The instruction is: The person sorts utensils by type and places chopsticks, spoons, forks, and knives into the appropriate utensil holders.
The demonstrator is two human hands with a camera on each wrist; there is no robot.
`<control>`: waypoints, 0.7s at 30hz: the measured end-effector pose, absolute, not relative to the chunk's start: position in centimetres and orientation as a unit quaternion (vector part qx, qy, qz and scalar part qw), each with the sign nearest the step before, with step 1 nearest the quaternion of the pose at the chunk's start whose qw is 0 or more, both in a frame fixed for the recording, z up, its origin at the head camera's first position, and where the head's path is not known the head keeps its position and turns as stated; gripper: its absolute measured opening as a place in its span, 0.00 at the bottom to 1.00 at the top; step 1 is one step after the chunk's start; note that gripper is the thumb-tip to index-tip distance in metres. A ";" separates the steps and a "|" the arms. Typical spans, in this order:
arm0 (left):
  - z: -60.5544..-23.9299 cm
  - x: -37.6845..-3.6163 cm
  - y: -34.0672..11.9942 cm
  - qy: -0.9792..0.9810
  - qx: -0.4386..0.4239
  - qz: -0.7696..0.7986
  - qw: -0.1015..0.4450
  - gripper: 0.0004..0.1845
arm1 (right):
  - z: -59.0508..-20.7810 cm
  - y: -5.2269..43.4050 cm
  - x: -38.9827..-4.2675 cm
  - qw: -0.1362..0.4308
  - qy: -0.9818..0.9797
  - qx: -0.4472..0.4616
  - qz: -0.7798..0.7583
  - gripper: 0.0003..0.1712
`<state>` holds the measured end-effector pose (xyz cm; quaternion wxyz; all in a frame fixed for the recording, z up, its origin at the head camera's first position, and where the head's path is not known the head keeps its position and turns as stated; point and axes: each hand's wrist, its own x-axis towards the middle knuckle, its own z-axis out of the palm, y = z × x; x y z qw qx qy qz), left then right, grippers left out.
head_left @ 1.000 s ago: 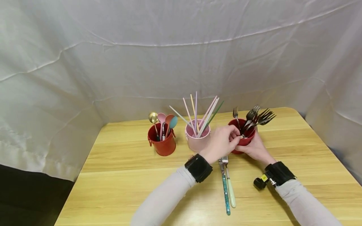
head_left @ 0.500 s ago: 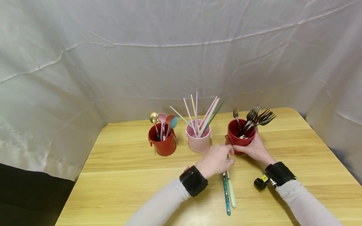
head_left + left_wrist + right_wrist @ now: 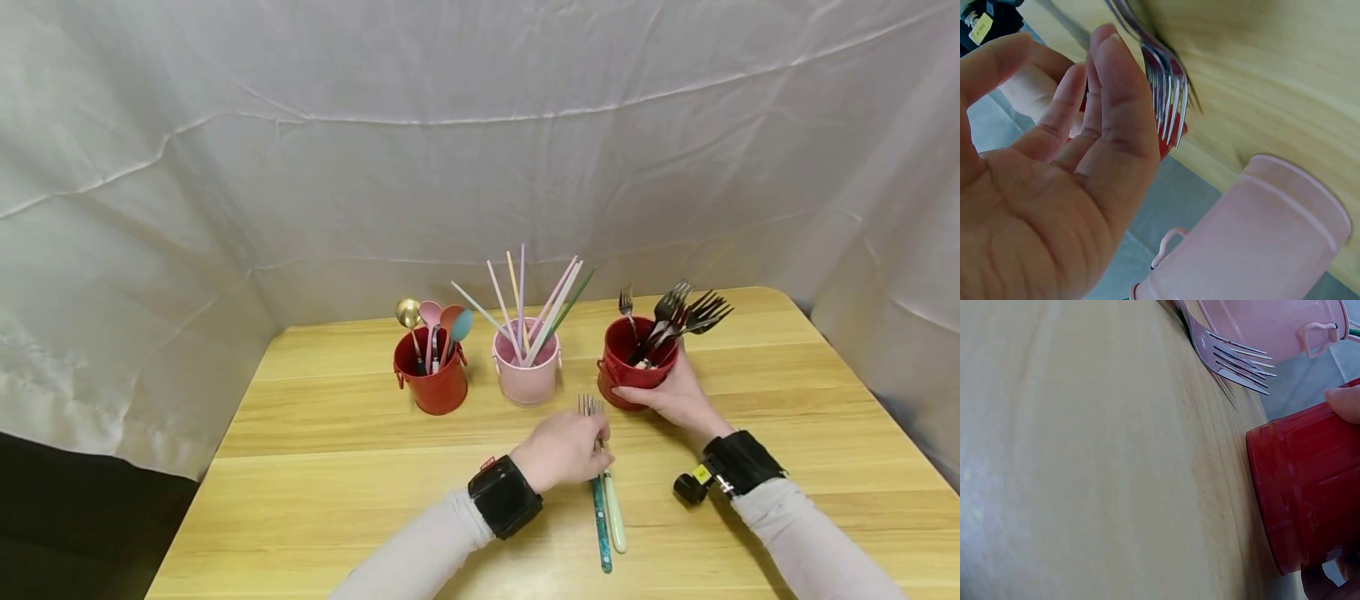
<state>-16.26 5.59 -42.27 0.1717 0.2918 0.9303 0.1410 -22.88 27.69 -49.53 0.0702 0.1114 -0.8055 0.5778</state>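
My left hand (image 3: 566, 450) hovers over two forks lying side by side on the table. One has a speckled teal handle (image 3: 602, 525), the other a pale green handle (image 3: 616, 521). In the left wrist view, the fork tines (image 3: 1172, 100) show just beyond my extended fingers, with the thumb held apart from them. My right hand (image 3: 681, 398) grips a red metal bucket (image 3: 630, 375) around its right side, thumb across the front. Several dark and silver forks (image 3: 667, 310) stand in that bucket, most leaning right. The palm behind the bucket is hidden.
Left of the gripped bucket stands a pink bucket (image 3: 525, 383) of thin coloured sticks (image 3: 521, 292). Further left is another red bucket (image 3: 438, 393), holding several spoons (image 3: 430, 313). A pale curtain (image 3: 480, 183) hangs behind the wooden table (image 3: 315, 500).
My left hand has drawn back from the red bucket's mouth, down and left to the two forks on the table. The right hand stays on the bucket.
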 end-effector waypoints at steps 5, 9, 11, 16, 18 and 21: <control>-42.8 -15.9 5.3 0.925 0.298 0.142 0.189 0.10 | -49.5 27.7 -22.9 0.068 -0.810 0.110 0.573 0.61; -43.2 -15.7 5.1 0.921 0.303 0.142 0.201 0.08 | -49.6 27.7 -22.9 0.066 -0.809 0.109 0.574 0.62; -43.4 -15.6 5.0 0.918 0.300 0.147 0.212 0.08 | -49.6 27.7 -22.9 0.066 -0.809 0.110 0.574 0.62; -43.7 -15.6 4.6 0.913 0.288 0.167 0.236 0.07 | -49.5 27.7 -22.9 0.071 -0.811 0.119 0.569 0.61; -43.9 -15.7 4.5 0.911 0.287 0.173 0.241 0.07 | -49.5 27.7 -23.0 0.073 -0.809 0.121 0.570 0.61; -44.0 -15.8 4.4 0.909 0.291 0.174 0.243 0.07 | -49.5 27.7 -23.0 0.075 -0.806 0.122 0.574 0.62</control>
